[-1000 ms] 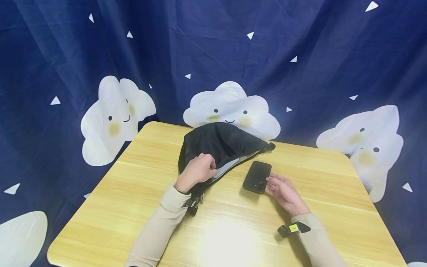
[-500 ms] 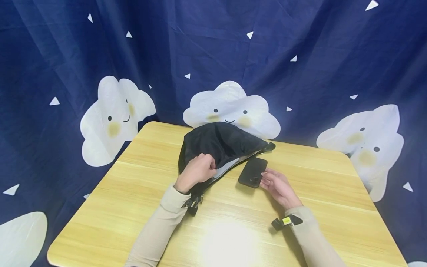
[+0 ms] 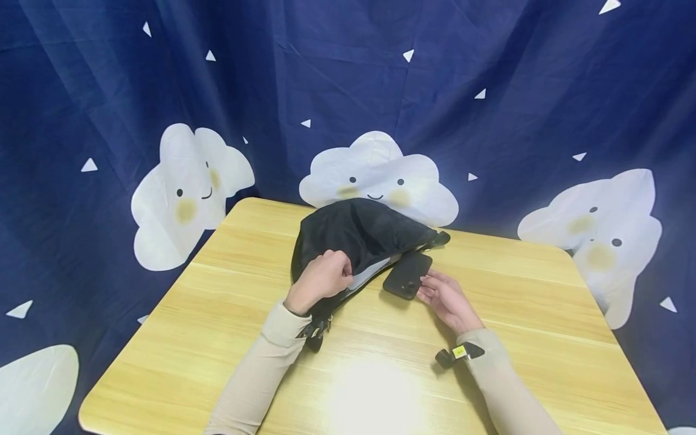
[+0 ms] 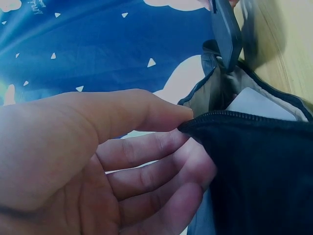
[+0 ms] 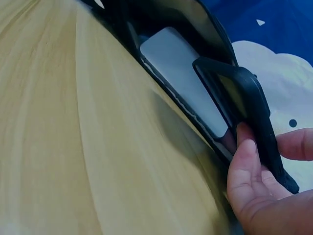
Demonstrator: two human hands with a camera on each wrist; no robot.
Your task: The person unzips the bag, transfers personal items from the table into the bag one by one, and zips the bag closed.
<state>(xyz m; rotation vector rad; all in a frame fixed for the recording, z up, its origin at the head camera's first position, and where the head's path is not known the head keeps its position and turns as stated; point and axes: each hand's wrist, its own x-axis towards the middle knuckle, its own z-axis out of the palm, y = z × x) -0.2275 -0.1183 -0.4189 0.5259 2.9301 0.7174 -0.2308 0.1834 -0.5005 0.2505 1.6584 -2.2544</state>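
Observation:
A black zippered bag [image 3: 353, 232] lies on the table with its mouth open. My left hand [image 3: 323, 279] pinches the zipper edge between thumb and fingertips, which the left wrist view shows up close. Inside the opening sits a flat, pale, round-cornered object [image 5: 181, 78]; its kind cannot be told. In my right hand [image 3: 448, 302] is a black smartphone [image 3: 408, 275], pinched by one edge between thumb and fingers. The phone hangs at the bag's right-hand mouth, and in the right wrist view it partly overlaps the pale object.
The bag stands on a light wooden table [image 3: 544, 338] with rounded corners. Behind it hangs a dark blue curtain [image 3: 348, 72] printed with white clouds. A strap buckle [image 3: 314, 335] lies by the left wrist, and a small black device [image 3: 459, 353] is on the right wrist.
My right hand has carried the smartphone left and away from me, up to the bag's opening. The left hand and the bag have stayed put.

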